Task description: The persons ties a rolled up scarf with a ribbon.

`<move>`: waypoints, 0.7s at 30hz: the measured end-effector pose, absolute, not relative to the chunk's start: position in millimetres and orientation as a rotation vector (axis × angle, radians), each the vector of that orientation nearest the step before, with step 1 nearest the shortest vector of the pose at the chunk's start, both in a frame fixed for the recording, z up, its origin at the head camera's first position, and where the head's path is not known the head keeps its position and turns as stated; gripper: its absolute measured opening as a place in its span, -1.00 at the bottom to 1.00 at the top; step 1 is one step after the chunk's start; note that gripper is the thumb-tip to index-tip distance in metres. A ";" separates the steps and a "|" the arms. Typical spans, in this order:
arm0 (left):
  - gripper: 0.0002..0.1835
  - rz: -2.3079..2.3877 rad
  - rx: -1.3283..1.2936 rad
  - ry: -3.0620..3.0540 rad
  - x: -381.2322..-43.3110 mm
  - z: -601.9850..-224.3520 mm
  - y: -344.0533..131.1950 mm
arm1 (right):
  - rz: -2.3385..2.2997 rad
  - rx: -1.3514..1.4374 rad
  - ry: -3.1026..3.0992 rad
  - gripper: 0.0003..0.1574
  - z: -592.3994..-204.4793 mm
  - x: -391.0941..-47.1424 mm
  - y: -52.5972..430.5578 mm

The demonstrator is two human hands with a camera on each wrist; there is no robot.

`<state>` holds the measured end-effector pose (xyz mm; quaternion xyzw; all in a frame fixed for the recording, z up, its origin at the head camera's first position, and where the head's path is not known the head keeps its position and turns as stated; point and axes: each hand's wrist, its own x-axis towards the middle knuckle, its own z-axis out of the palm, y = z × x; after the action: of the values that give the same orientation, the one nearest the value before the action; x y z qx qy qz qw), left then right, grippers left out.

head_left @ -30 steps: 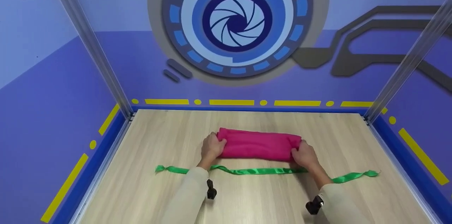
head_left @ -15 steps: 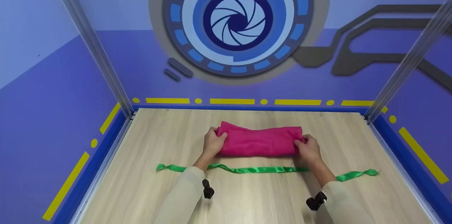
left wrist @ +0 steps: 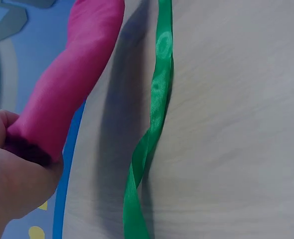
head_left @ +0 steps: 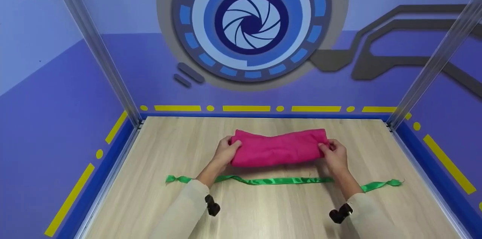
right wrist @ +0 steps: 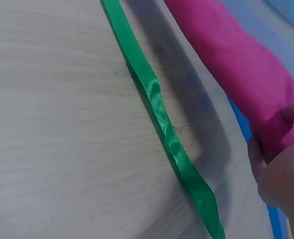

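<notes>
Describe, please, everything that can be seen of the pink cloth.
The pink cloth is plain, deep pink and soft-looking, folded or rolled into a long bundle; I cannot tell which. It is held crosswise above the wooden table, its top edge dipping in the middle, with a shadow below. The left hand grips one end, where a dark hollow shows; the right hand grips the other. It does not touch the green ribbon.

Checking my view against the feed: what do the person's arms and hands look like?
The left sleeve and right sleeve are long, plain and off-white. A small black device sits at each sleeve's end. The left hand and right hand are ungloved; no cables show.
</notes>
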<state>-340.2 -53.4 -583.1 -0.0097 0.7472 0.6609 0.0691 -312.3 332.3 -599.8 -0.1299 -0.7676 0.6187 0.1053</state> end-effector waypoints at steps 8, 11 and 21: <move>-0.78 1.890 0.095 2.272 -324.1 -572.4 -58.2 | 1.938 -0.387 -2.135 -0.61 -595.5 -313.4 332.6; -0.79 1.860 0.141 2.275 -320.0 -570.0 -59.3 | 1.935 -0.392 -2.132 -0.59 -595.1 -313.3 332.3; -0.61 1.771 0.264 2.321 -301.6 -562.9 -61.8 | 1.982 -0.375 -2.126 -0.58 -589.4 -311.6 335.6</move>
<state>-301.6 -61.8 -562.9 0.0894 0.7875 0.6008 0.1049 -311.6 335.6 -589.4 -0.1274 -0.7213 0.6726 0.1053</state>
